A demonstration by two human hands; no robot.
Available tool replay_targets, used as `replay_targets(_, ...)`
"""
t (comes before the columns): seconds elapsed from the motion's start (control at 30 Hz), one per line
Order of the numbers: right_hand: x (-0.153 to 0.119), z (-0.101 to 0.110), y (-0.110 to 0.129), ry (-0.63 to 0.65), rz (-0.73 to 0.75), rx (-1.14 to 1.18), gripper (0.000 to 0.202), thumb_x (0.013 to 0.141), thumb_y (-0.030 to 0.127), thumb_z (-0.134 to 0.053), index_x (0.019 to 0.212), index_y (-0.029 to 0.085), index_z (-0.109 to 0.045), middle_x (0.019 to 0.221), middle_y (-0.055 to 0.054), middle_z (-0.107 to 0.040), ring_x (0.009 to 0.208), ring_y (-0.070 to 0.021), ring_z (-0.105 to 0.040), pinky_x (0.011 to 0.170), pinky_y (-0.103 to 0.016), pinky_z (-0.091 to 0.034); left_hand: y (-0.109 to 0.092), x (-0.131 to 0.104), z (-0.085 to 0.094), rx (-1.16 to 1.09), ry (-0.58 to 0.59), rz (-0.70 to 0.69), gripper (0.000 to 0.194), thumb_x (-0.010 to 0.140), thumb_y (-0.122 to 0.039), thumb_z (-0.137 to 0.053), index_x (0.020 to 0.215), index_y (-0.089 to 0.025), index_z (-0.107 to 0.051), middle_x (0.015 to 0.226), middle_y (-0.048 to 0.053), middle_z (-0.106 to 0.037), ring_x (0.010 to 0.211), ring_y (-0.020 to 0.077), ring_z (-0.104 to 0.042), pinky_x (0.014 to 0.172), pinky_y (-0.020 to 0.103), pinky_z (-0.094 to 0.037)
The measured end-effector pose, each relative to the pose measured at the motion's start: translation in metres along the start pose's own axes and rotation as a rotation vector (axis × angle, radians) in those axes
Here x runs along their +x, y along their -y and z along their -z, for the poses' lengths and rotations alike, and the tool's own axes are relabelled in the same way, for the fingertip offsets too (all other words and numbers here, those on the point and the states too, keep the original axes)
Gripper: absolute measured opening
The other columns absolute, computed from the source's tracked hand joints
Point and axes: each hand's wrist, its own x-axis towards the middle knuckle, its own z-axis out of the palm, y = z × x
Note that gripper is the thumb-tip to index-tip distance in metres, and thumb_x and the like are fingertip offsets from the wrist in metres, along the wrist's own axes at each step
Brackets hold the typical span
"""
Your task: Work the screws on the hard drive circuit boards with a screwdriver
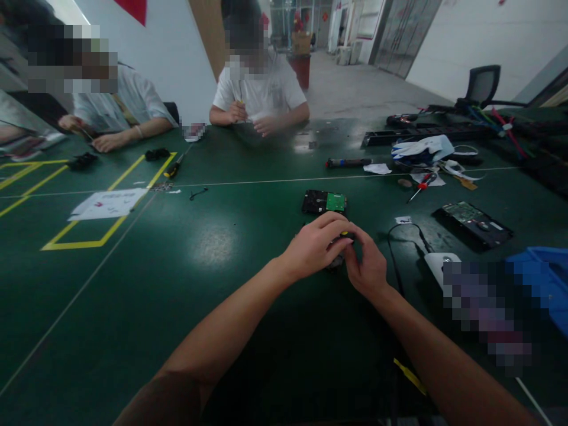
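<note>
My left hand (317, 245) and my right hand (367, 263) meet over the table, fingertips touching. Between my left thumb and fingers shows a yellow and black end (344, 234), which looks like a screwdriver handle; most of it is covered. The right hand's fingers curl against the same spot, and what they grip is hidden. Below the hands, a greyish metallic piece (336, 261) peeks out, too covered to name. Just beyond lies a black hard drive (314, 202) with a green circuit board.
Another hard drive (474, 226) lies right, near a red-handled screwdriver (421, 187), a white power strip (437, 263) and blue cloth (539, 278). White gloves (423, 151) sit farther back. Left are a paper sheet (106, 204) and a yellow-black screwdriver (173, 168). People sit across the green table (213, 313).
</note>
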Motion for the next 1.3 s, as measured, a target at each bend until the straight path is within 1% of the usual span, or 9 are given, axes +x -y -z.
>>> replay_targets(0.13, 0.001, 0.003, 0.000, -0.032, -0.022, 0.011, 0.051, 0.109, 0.036, -0.042, 0.159, 0.028, -0.041, 0.139, -0.014, -0.066, 0.125, -0.0335, -0.064, 0.108, -0.055, -0.053, 0.007, 0.002, 0.003, 0.024, -0.045, 0.075, 0.031, 0.100, -0.028, -0.066, 0.130, -0.021, -0.061, 0.127, 0.010, -0.070, 0.119, 0.0194, -0.067, 0.103, 0.037, -0.059)
replay_targets(0.23, 0.004, 0.008, 0.000, -0.082, -0.047, 0.011, 0.050, 0.108, 0.036, -0.044, 0.157, 0.028, -0.044, 0.136, -0.014, -0.067, 0.124, -0.0345, -0.064, 0.108, -0.057, -0.052, 0.034, -0.010, 0.017, 0.173, -0.138, 0.222, 0.021, 0.102, -0.027, -0.062, 0.122, -0.021, -0.067, 0.117, 0.009, -0.071, 0.104, 0.0193, -0.070, 0.095, 0.037, -0.059)
replay_targets(0.43, 0.006, 0.007, 0.000, -0.102, 0.000, 0.028, 0.043, 0.107, 0.032, -0.049, 0.150, 0.027, -0.051, 0.129, -0.013, -0.069, 0.118, -0.0316, -0.067, 0.104, -0.053, -0.056, 0.115, -0.091, 0.073, 0.593, -0.305, 0.651, 0.018, 0.098, -0.023, -0.058, 0.104, -0.019, -0.074, 0.103, 0.011, -0.071, 0.088, 0.0237, -0.068, 0.084, 0.040, -0.056)
replay_targets(0.57, 0.006, 0.001, -0.002, -0.108, 0.046, 0.046, 0.042, 0.106, 0.029, -0.053, 0.147, 0.026, -0.053, 0.127, -0.012, -0.070, 0.115, -0.0305, -0.068, 0.101, -0.052, -0.058, 0.141, -0.138, 0.100, 0.751, -0.327, 0.876, 0.022, 0.098, -0.025, -0.054, 0.105, -0.018, -0.074, 0.104, 0.013, -0.071, 0.096, 0.0279, -0.066, 0.093, 0.044, -0.053)
replay_targets(0.67, 0.006, -0.001, -0.004, -0.150, 0.070, 0.058, 0.041, 0.103, 0.027, -0.059, 0.145, 0.025, -0.056, 0.125, -0.011, -0.072, 0.114, -0.0298, -0.069, 0.099, -0.051, -0.059, 0.149, -0.150, 0.104, 0.827, -0.254, 1.056, 0.029, 0.100, -0.026, -0.048, 0.105, -0.016, -0.075, 0.103, 0.016, -0.072, 0.102, 0.0309, -0.066, 0.095, 0.043, -0.051)
replay_targets(0.73, 0.006, -0.001, -0.004, -0.157, 0.070, 0.059, 0.041, 0.103, 0.025, -0.060, 0.143, 0.025, -0.057, 0.125, -0.011, -0.072, 0.113, -0.0294, -0.070, 0.099, -0.050, -0.059, 0.152, -0.150, 0.102, 0.855, -0.222, 1.109, 0.032, 0.101, -0.028, -0.046, 0.106, -0.016, -0.075, 0.104, 0.017, -0.071, 0.103, 0.0317, -0.065, 0.095, 0.043, -0.050)
replay_targets(0.9, 0.006, 0.001, -0.002, -0.152, 0.062, 0.062, 0.041, 0.102, 0.025, -0.060, 0.143, 0.024, -0.058, 0.125, -0.012, -0.072, 0.112, -0.0296, -0.071, 0.097, -0.050, -0.060, 0.152, -0.149, 0.097, 0.841, -0.169, 1.107, 0.025, 0.096, -0.036, -0.059, 0.105, -0.019, -0.075, 0.108, 0.015, -0.071, 0.108, 0.0324, -0.064, 0.098, 0.043, -0.049)
replay_targets(1.1, 0.004, 0.002, 0.002, -0.119, 0.049, 0.069, 0.042, 0.102, 0.028, -0.060, 0.144, 0.023, -0.057, 0.126, -0.013, -0.072, 0.109, -0.0297, -0.071, 0.095, -0.049, -0.060, 0.154, -0.150, 0.097, 0.852, -0.151, 1.124, 0.020, 0.096, -0.030, -0.057, 0.099, -0.019, -0.073, 0.105, 0.015, -0.071, 0.104, 0.0326, -0.064, 0.094, 0.044, -0.050)
replay_targets(1.3, 0.005, 0.002, 0.004, -0.121, 0.055, 0.074, 0.040, 0.101, 0.028, -0.061, 0.140, 0.022, -0.059, 0.124, -0.013, -0.073, 0.108, -0.0293, -0.071, 0.094, -0.049, -0.060, 0.156, -0.150, 0.095, 0.778, -0.270, 1.103, 0.018, 0.099, -0.028, -0.053, 0.103, -0.018, -0.067, 0.105, 0.016, -0.073, 0.101, 0.0319, -0.067, 0.091, 0.044, -0.051)
